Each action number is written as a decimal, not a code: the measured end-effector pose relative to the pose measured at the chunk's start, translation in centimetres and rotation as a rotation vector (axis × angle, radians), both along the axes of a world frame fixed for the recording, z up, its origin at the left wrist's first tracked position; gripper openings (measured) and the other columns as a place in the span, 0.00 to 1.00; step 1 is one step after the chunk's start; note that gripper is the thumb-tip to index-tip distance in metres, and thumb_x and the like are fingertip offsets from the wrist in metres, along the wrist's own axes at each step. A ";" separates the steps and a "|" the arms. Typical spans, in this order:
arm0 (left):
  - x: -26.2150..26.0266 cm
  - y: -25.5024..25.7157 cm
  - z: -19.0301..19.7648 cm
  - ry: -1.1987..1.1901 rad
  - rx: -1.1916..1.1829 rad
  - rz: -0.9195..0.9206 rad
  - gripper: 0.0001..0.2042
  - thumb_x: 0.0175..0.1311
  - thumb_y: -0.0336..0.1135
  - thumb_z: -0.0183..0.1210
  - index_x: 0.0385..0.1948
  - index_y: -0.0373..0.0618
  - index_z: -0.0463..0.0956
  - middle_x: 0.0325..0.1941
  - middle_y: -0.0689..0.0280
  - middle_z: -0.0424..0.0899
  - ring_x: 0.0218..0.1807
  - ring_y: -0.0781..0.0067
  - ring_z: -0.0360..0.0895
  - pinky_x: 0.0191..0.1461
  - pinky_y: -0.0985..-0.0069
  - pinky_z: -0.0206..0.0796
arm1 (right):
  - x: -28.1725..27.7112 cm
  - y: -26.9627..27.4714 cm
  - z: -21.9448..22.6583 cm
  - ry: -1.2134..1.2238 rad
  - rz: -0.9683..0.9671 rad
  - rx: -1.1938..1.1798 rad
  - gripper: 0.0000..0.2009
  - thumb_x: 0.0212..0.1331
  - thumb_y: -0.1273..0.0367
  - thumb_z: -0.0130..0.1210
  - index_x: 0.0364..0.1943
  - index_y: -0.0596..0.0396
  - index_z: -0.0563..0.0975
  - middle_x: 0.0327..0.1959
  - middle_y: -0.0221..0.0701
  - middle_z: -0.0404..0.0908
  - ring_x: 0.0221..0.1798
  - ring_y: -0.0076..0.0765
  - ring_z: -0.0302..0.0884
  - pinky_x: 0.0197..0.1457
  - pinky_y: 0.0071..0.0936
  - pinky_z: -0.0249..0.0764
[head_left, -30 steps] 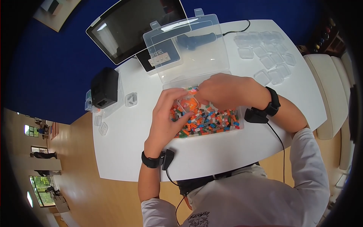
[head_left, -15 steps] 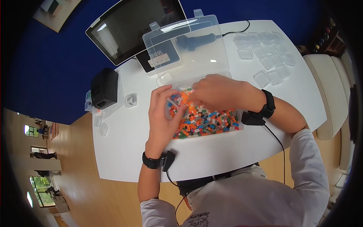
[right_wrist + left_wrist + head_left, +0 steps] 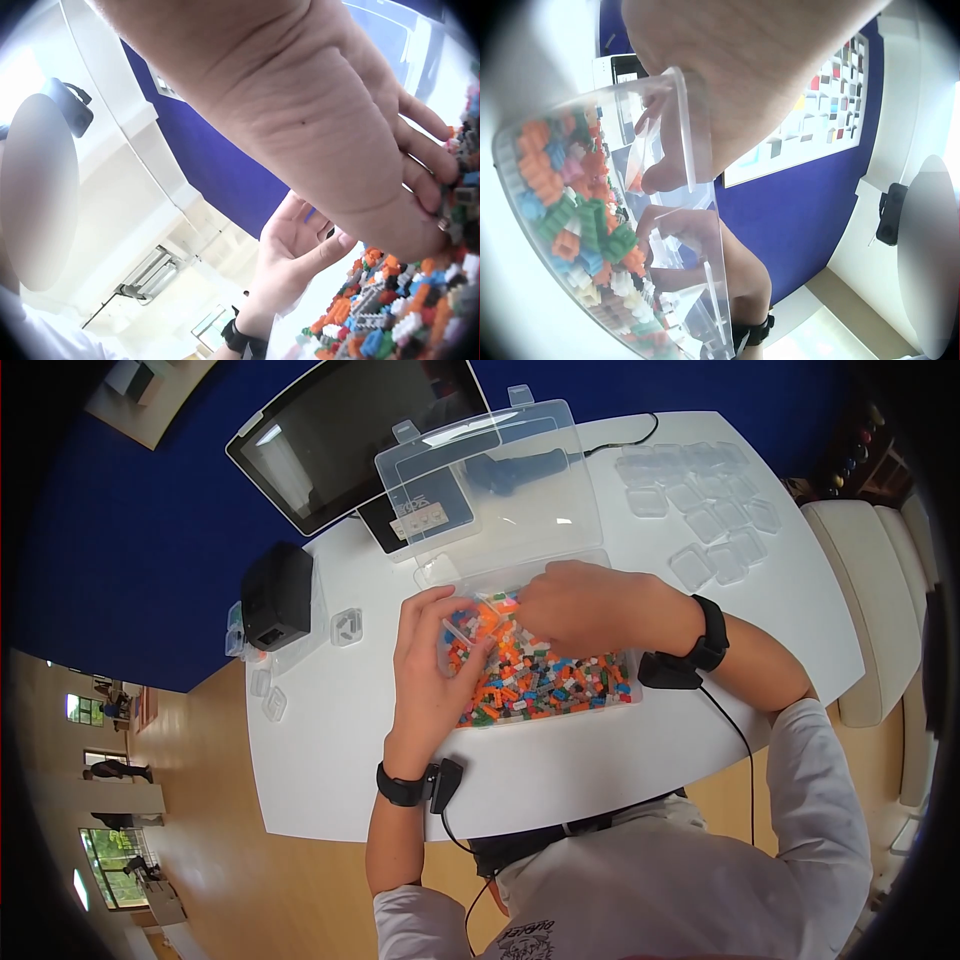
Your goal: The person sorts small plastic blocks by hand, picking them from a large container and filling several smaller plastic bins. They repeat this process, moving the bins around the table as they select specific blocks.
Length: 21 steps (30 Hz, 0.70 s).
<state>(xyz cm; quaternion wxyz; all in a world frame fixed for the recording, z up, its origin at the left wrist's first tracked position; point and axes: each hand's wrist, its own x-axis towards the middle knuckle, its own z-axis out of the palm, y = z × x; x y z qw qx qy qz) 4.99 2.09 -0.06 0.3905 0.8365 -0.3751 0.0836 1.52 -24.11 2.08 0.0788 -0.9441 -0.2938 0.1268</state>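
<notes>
Two hands are over the clear plastic organiser box (image 3: 625,690) of small multicoloured bricks (image 3: 545,680), centre of the head view, box sitting on the white table (image 3: 330,740) with its hinged clear lid (image 3: 490,480) propped open toward the top. Left hand (image 3: 432,660) has its fingers curled around a small clear square container (image 3: 462,628) at the box's upper-left corner, tilted toward the other hand, likely so the opening faces the pieces coming in; orange bricks show inside it. Right hand (image 3: 585,605) is palm-down over the upper middle of the pile, fingertips bent onto the bricks next to the container; right wrist view shows fingers (image 3: 427,161) pressed into the pile, can't tell whether a piece is actually pinched. Upper right of the table: a cluster of empty small clear containers (image 3: 710,510), kept within reach. Upper left: dark-screened tablet (image 3: 350,430); left edge: black boxy device (image 3: 275,592), a few more small clear cases (image 3: 347,625) beside it.
</notes>
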 end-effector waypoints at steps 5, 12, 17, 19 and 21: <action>0.0 0.0 0.1 0.006 -0.003 -0.005 0.24 0.65 0.30 0.81 0.63 0.46 0.85 0.72 0.53 0.84 0.72 0.48 0.83 0.76 0.56 0.76 | -0.2 -0.6 0.8 0.022 -0.003 0.237 0.06 0.60 0.75 0.75 0.40 0.52 0.90 0.39 0.34 0.91 0.45 0.47 0.90 0.55 0.42 0.81; 0.0 0.0 0.1 0.014 -0.004 -0.012 0.24 0.65 0.29 0.80 0.63 0.45 0.85 0.72 0.53 0.84 0.73 0.48 0.83 0.76 0.56 0.76 | -0.4 0.1 0.0 -0.094 0.035 0.102 0.06 0.61 0.75 0.75 0.40 0.53 0.89 0.39 0.35 0.91 0.45 0.47 0.91 0.55 0.41 0.81; 0.0 0.0 0.1 0.012 -0.003 -0.012 0.23 0.65 0.29 0.80 0.62 0.45 0.85 0.72 0.52 0.84 0.73 0.48 0.83 0.76 0.56 0.76 | -0.5 -0.2 -0.2 -0.079 0.001 -0.009 0.07 0.64 0.70 0.75 0.36 0.58 0.88 0.39 0.39 0.90 0.45 0.49 0.90 0.55 0.43 0.82; -0.1 0.0 0.2 0.012 -0.001 -0.018 0.23 0.65 0.29 0.80 0.62 0.45 0.85 0.72 0.52 0.84 0.73 0.48 0.83 0.76 0.56 0.76 | -0.6 -0.4 0.2 -0.075 0.000 0.019 0.08 0.65 0.70 0.75 0.34 0.58 0.87 0.38 0.39 0.89 0.46 0.49 0.89 0.55 0.43 0.82; -0.1 0.0 0.2 0.005 -0.001 -0.016 0.24 0.65 0.29 0.80 0.62 0.45 0.85 0.72 0.53 0.84 0.73 0.48 0.83 0.76 0.56 0.76 | -0.8 -0.8 1.4 -0.070 -0.002 0.048 0.08 0.65 0.69 0.75 0.33 0.58 0.86 0.38 0.39 0.88 0.46 0.50 0.89 0.55 0.44 0.81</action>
